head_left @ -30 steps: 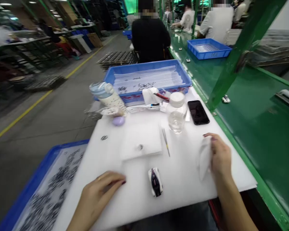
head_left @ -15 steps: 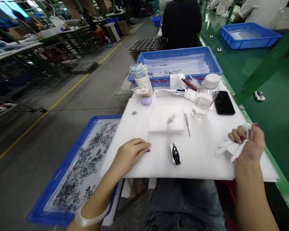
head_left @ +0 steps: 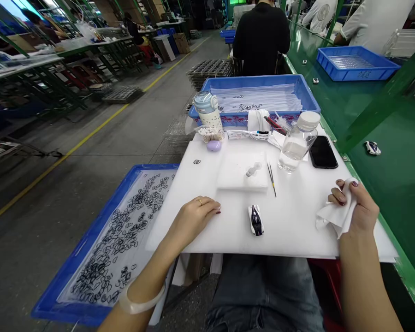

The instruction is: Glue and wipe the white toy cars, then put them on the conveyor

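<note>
My left hand [head_left: 197, 217] rests on the white-covered tabletop, its fingers stretched out close together with the tips on the surface. Nothing shows in it, though the space under the fingers is hidden. My right hand [head_left: 361, 207] grips a crumpled white cloth [head_left: 335, 216] above the table's right side. Between the hands lies a small white and dark toy car [head_left: 256, 220]. Beyond it are a white foam pad [head_left: 231, 173] with a small clear tube [head_left: 253, 169] on top, and a pair of tweezers [head_left: 272, 180] beside the pad.
A clear bottle [head_left: 295, 147], phone [head_left: 323, 152], patterned cup [head_left: 209, 113], cotton swabs [head_left: 210, 134] and purple case [head_left: 214, 146] stand farther back. Small black rings fill a blue tray [head_left: 86, 244] at lower left. Another blue tray [head_left: 256, 82] sits behind; a green conveyor [head_left: 383, 184] runs right.
The cloth in my right hand has shifted and bunched differently as the fingers turned. My left hand has stayed nearly still on the table. The whole view has shifted slightly.
</note>
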Available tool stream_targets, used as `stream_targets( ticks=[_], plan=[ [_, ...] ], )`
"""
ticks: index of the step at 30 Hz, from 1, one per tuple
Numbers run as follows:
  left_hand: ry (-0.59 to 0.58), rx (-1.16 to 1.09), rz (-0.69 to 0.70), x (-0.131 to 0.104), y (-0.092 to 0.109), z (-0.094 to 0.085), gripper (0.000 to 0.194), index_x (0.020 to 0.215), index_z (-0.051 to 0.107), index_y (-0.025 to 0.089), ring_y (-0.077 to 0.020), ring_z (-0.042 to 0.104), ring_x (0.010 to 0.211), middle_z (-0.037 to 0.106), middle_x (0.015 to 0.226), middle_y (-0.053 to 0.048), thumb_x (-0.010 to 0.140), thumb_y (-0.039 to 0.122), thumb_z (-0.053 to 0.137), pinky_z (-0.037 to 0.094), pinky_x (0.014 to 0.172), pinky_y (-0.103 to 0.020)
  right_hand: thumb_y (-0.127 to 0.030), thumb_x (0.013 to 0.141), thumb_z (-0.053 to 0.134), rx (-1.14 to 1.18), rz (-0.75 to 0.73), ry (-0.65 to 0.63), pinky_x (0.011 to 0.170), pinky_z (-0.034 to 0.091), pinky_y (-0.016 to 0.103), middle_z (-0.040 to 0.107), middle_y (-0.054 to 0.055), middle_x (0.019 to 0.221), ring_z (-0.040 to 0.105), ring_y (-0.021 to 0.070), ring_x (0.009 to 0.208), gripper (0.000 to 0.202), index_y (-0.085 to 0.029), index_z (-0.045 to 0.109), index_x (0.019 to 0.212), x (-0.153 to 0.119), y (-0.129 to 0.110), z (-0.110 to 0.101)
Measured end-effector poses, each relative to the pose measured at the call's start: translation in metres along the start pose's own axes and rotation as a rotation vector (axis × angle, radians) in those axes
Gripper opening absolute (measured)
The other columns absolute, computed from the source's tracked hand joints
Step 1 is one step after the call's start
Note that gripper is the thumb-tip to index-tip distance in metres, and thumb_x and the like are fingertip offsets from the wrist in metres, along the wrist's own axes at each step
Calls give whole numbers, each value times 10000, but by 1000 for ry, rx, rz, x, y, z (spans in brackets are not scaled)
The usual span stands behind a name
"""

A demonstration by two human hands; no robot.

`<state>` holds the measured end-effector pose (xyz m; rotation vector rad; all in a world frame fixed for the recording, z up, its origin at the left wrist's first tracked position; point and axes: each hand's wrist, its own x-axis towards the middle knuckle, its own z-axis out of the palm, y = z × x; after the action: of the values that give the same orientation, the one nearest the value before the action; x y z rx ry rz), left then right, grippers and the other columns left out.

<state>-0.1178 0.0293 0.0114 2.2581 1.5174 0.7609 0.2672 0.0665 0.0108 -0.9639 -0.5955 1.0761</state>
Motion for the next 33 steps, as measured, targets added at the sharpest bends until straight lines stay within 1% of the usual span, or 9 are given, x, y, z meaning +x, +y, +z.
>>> stream_targets(
  ticks=[3,5,8,10,15,19,24,29,33],
  plan=[
    [248,-570,-251,-4,24,16,109,870,792,206,-195,709,824,775,899,-61,788,276,791,592,815,-318,-276,632,751,-2,-25,62,405,286,239,659,42,891,475,82,515,296,-217,473,714,1,-4,3],
    [328,-1247,-451,-5,44,33,212,805,784,178,-168,707,757,763,800,-54,672,294,901,596,758,-266,-254,654,777,-41,-69,24,375,222,244,687,29,866,423,62,446,316,-226,464,689,-6,-7,9],
    [323,-1509,-501,-3,70,60,380,799,764,192,-120,682,662,741,760,-27,648,520,884,593,672,-229,-342,717,801,-97,-106,-145,349,165,236,562,-48,564,258,38,331,311,-233,510,693,-32,-4,24],
    [303,-1589,-527,-3,79,73,410,794,755,190,-100,670,634,728,750,-19,647,554,872,582,637,-202,-364,726,816,-190,-101,-217,350,233,218,487,-68,465,327,62,323,290,-224,564,690,-56,5,35],
    [250,-1722,-581,-6,83,80,393,756,756,168,-102,680,627,728,721,-28,605,494,915,577,622,-181,-184,848,707,-611,-350,-443,470,434,242,669,10,645,594,132,543,58,-224,740,822,-104,28,65],
    [243,-1763,-598,-8,83,79,390,744,762,166,-120,684,615,737,714,-32,577,476,931,583,618,-211,-107,893,613,-676,-593,-558,534,486,241,658,32,804,620,127,645,205,-241,748,968,-116,36,90],
    [300,-1789,-623,-8,86,82,299,683,760,193,-87,662,609,723,656,7,568,388,955,555,623,-170,-137,898,610,-942,-873,-625,516,482,225,604,82,934,543,87,602,172,-170,695,1044,-121,38,104],
    [312,-1784,-627,-6,89,79,306,697,783,191,-92,661,578,724,638,-11,550,391,961,563,589,-174,-121,915,575,-1088,-865,-755,478,421,216,579,49,892,460,49,528,137,-160,673,1002,-119,11,97],
    [310,-1770,-612,-6,90,78,304,702,790,200,-122,693,610,735,648,-27,563,419,950,586,585,-196,-73,893,616,-1057,-810,-641,464,379,202,577,29,865,475,39,537,148,-170,681,986,-114,-3,89]
  ],
)
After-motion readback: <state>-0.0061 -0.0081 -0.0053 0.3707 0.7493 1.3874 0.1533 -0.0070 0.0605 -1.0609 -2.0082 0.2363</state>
